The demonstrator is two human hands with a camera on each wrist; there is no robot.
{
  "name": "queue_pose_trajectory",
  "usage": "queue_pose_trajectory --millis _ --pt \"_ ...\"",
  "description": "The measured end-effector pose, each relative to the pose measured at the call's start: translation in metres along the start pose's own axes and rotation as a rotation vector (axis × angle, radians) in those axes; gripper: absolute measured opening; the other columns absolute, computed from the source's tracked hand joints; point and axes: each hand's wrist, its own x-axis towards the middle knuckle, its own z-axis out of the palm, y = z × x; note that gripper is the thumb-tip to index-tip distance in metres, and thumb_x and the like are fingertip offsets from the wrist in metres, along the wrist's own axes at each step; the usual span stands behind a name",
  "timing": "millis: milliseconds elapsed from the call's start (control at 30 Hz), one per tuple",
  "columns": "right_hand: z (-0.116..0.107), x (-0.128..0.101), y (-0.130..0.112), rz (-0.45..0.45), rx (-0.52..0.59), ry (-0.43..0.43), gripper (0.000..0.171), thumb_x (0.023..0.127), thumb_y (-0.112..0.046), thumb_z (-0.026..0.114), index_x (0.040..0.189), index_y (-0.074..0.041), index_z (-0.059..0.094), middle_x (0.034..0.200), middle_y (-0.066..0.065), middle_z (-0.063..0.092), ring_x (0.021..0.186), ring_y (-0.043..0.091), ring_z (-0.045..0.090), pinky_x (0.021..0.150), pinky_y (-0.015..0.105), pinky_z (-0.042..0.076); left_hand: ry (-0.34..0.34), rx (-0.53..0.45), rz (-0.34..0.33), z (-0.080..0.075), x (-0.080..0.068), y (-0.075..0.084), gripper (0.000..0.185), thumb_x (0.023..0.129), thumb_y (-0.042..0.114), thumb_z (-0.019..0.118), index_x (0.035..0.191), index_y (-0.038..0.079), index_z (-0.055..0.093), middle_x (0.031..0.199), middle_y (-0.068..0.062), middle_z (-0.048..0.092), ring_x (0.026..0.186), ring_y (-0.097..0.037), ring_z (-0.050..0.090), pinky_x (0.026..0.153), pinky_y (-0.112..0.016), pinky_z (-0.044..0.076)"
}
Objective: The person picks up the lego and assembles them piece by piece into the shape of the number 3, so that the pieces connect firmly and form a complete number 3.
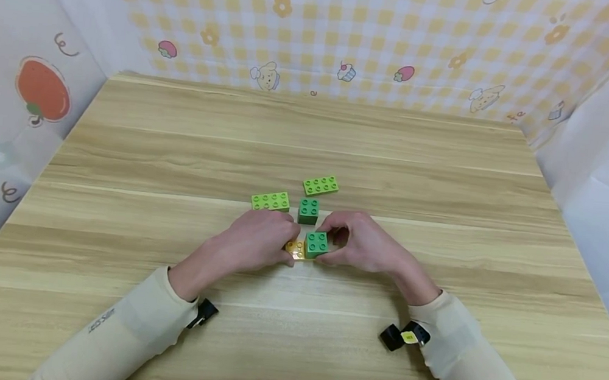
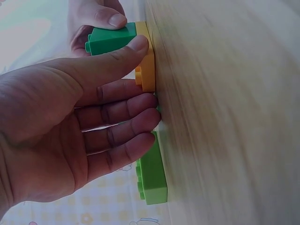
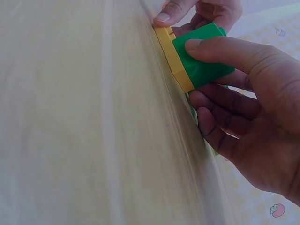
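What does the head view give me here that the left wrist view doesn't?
Only the head view shows both sleeved forearms, a second dark green brick and two lime bricks standing apart behind the hands on the wooden table.

Only the left wrist view shows the left hand's thumb pressed on the yellow plate's edge, with that plate flat on the table.

Both show the dark green brick sitting on the yellow plate, with the right hand in a grip on it.

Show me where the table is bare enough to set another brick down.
Bare wood runs along the table's left and right sides, across the far strip behind the light green bricks, and near the front edge between the sleeves. It is crowded at the centre, where both hands grip the green-on-yellow bricks.
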Motion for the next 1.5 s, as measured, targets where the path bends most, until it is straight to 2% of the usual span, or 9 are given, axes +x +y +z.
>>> queue_pose_trajectory --millis 233,667,900,1067,1200,1333,1500 --pt "0.0 0.002 -0.001 -0.012 -0.036 -0.004 0.03 0.076 -0.014 0.095 0.099 -0.014 0.074 0.089 -0.005 0.067 0.083 0.014 0.06 0.074 0.026 0.052 0.007 0.001 -0.005 -0.001 0.0 0.0 0.031 0.083 0.034 0.091 0.082 0.015 0.067 0.077 0.006 0.058 0.07 -0.014 0.052 0.061 -0.029 0.041" --pt "0.003 0.001 0.001 0.024 0.005 -0.012 0.03 0.077 -0.012 0.094 0.099 -0.014 0.074 0.091 -0.002 0.066 0.085 0.016 0.059 0.074 0.027 0.05 -0.027 -0.025 -0.035 0.0 -0.002 0.001 0.031 0.086 0.036 0.089 0.085 0.014 0.067 0.079 0.004 0.058 0.072 -0.015 0.052 0.06 -0.029 0.04" --pt "0.003 -0.001 0.0 0.024 0.012 -0.009 0.03 0.076 -0.012 0.094 0.098 -0.013 0.074 0.09 -0.002 0.067 0.084 0.016 0.059 0.074 0.026 0.05 -0.05 -0.063 -0.055 -0.006 -0.005 -0.002 0.026 0.087 0.036 0.088 0.084 0.018 0.07 0.08 0.005 0.061 0.073 -0.014 0.053 0.065 -0.03 0.044" --pt "0.003 -0.001 0.0 0.03 0.015 -0.006 0.031 0.076 -0.012 0.094 0.099 -0.013 0.074 0.091 -0.002 0.066 0.084 0.016 0.059 0.074 0.026 0.05 -0.019 -0.046 -0.047 -0.017 -0.009 -0.007 0.019 0.09 0.031 0.084 0.095 0.015 0.076 0.086 0.004 0.065 0.075 -0.015 0.053 0.068 -0.031 0.045" --pt "0.004 -0.001 0.001 0.038 0.017 -0.008 0.031 0.077 -0.012 0.094 0.1 -0.013 0.074 0.092 -0.002 0.066 0.084 0.016 0.059 0.074 0.026 0.05 0.01 -0.029 -0.052 -0.023 -0.011 -0.011 0.025 0.092 0.032 0.082 0.106 0.012 0.078 0.099 0.0 0.073 0.082 -0.016 0.06 0.072 -0.034 0.051" --pt "0.003 -0.002 0.0 0.042 0.02 -0.007 0.032 0.077 -0.013 0.094 0.1 -0.013 0.074 0.091 -0.002 0.066 0.084 0.016 0.059 0.074 0.026 0.05 0.055 -0.039 -0.073 -0.029 -0.014 -0.016 0.033 0.094 0.031 0.08 0.12 0.01 0.077 0.118 -0.005 0.076 0.101 -0.021 0.071 0.085 -0.04 0.059" --pt "0.002 -0.002 -0.001 0.044 0.029 -0.005 0.032 0.076 -0.013 0.095 0.1 -0.012 0.074 0.091 -0.002 0.066 0.085 0.016 0.059 0.074 0.026 0.051 0.128 -0.05 -0.125 -0.037 -0.017 -0.024 0.04 0.096 0.029 0.08 0.129 0.008 0.074 0.131 -0.011 0.073 0.117 -0.03 0.072 0.099 -0.048 0.058"
